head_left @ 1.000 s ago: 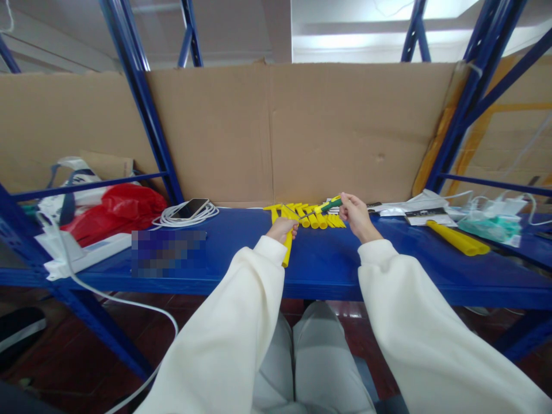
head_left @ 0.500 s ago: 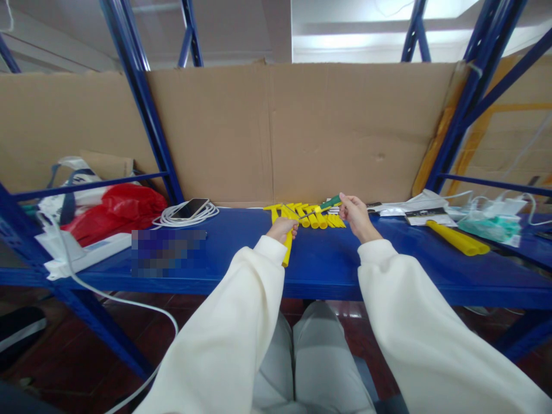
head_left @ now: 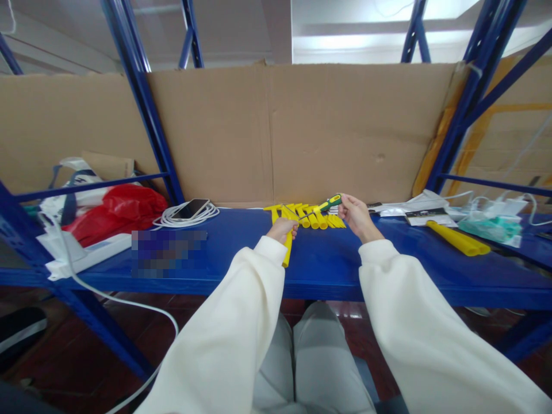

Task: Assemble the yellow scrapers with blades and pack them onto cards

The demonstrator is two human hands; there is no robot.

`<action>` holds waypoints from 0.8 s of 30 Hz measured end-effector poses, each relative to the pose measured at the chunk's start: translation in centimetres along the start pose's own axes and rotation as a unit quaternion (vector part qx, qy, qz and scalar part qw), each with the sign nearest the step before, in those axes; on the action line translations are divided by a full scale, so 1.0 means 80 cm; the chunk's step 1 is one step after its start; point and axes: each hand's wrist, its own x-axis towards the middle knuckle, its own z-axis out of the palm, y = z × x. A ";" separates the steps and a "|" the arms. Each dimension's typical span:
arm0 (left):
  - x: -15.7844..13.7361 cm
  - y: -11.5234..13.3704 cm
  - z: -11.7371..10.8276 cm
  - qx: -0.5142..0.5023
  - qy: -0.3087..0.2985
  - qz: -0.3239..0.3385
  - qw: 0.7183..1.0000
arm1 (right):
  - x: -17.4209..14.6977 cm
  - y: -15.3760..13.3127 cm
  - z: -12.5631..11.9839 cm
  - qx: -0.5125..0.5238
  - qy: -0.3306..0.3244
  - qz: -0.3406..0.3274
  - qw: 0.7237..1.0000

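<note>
My left hand (head_left: 282, 229) is closed around a yellow tube-like handle (head_left: 287, 250), whose lower end sticks out below my fist. My right hand (head_left: 356, 215) pinches the end of a screwdriver (head_left: 331, 203) with a green and yellow handle. The screwdriver's thin shaft slants down left to the top of my left fist; its tip is too small to make out. Behind the hands, several yellow tube-like pieces (head_left: 321, 221) lie in a row, with smaller yellow pieces (head_left: 335, 221) at their right.
On the blue shelf (head_left: 241, 270) a phone (head_left: 192, 209) rests on a coiled white cable (head_left: 164, 217), near a red plastic bag (head_left: 129, 207). To the right lie two yellow tubes (head_left: 459, 238) and a green-and-white bundle (head_left: 491, 227). A cardboard sheet (head_left: 345, 132) stands behind.
The screwdriver's handle has turned, so more of its yellow shows. My right hand's fingers have shifted slightly at its end. My left hand stays in place.
</note>
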 end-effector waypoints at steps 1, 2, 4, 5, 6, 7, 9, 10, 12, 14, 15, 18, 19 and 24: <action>0.000 0.000 0.000 0.000 0.003 -0.001 1.000 | 0.000 0.000 0.000 0.009 -0.008 -0.001 1.000; -0.001 0.000 0.000 0.000 0.005 -0.002 1.000 | 0.000 -0.001 0.000 0.016 -0.015 -0.002 1.000; 0.000 0.000 0.000 0.001 0.008 -0.004 1.000 | 0.001 -0.001 0.001 0.024 -0.022 0.000 0.999; 0.000 0.000 0.000 0.002 0.009 -0.004 1.000 | 0.001 0.000 0.001 0.024 -0.021 0.001 0.999; 0.000 0.000 0.000 0.003 0.009 -0.004 1.000 | 0.001 0.000 0.001 0.022 -0.015 0.002 1.000; 0.001 0.000 0.000 0.004 0.008 -0.004 1.000 | 0.001 0.001 0.001 0.017 -0.006 0.004 1.000; 0.002 -0.001 0.000 0.007 0.005 -0.004 1.000 | 0.001 0.003 0.001 0.001 0.018 0.005 1.000; 0.002 -0.001 0.000 0.007 0.003 -0.004 1.000 | 0.001 0.003 0.001 -0.008 0.029 0.005 1.000; 0.002 -0.001 -0.001 0.008 0.000 -0.003 1.000 | 0.000 0.004 0.001 -0.024 0.045 0.006 0.999; 0.001 -0.001 -0.001 0.007 -0.001 0.000 1.000 | 0.000 0.005 0.001 -0.031 0.050 0.009 0.998; 0.001 -0.001 0.000 0.007 -0.001 0.002 1.000 | -0.001 0.005 0.000 -0.032 0.052 0.009 0.998; 0.002 -0.001 0.000 0.005 -0.001 0.005 1.000 | 0.000 0.006 -0.001 -0.034 0.053 0.005 0.998; 0.002 -0.002 0.000 0.004 -0.002 0.005 1.000 | 0.001 0.006 -0.001 -0.036 0.051 0.003 0.998; 0.003 -0.002 -0.001 0.001 0.000 0.000 1.000 | 0.004 0.008 -0.004 -0.024 0.010 -0.005 1.000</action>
